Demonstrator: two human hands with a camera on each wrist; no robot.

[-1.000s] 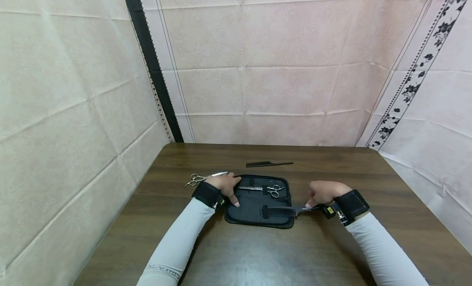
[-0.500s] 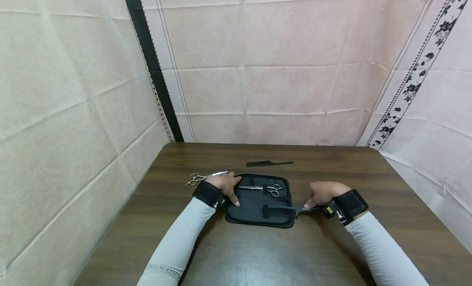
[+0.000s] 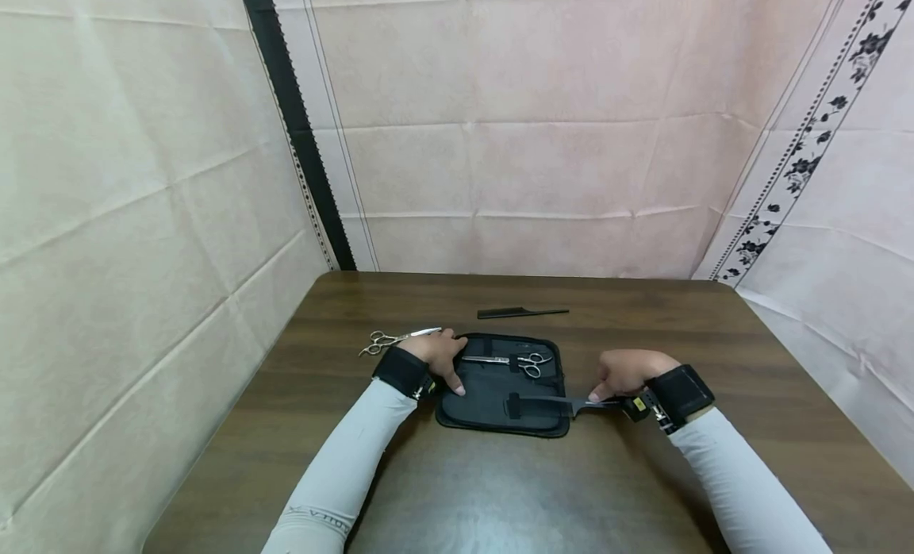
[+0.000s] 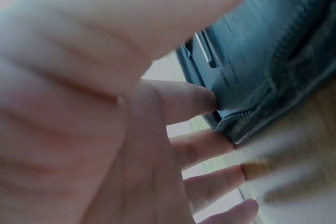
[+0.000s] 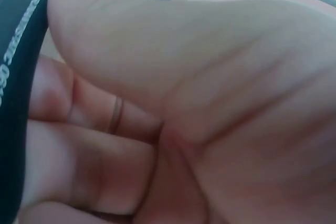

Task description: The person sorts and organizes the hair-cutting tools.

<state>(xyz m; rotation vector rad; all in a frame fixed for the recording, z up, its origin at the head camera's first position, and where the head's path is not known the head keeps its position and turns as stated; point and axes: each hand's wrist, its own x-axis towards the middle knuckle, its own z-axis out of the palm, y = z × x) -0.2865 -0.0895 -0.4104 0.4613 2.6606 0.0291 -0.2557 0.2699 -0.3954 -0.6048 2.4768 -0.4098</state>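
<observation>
A black zippered case [image 3: 471, 409] lies unfolded on the wooden table in the head view. My left hand [image 3: 437, 354] rests at its left edge, thumb over the inner face; in the left wrist view the fingers [image 4: 207, 148] stretch out to the zipped corner. My right hand [image 3: 628, 369], right of the case, pinches the handle of a dark comb [image 3: 581, 405]. The comb's toothed part lies over the case, its far end under a strap [image 3: 513, 406]. White lettering shows on the handle [image 5: 11, 114] in the right wrist view. Silver scissors [image 3: 530, 365] sit strapped in the case's upper half.
A second pair of scissors [image 3: 385, 342] lies on the table [image 3: 485, 490] just left of my left hand. Behind the case is a black tail comb [image 3: 507, 313]. Pale cloth hangs [image 3: 557, 173] rise past the table's back edge and along both sides.
The head view has tilted slightly, so the table sits a little higher in it. Both hands, the case and the comb keep their places.
</observation>
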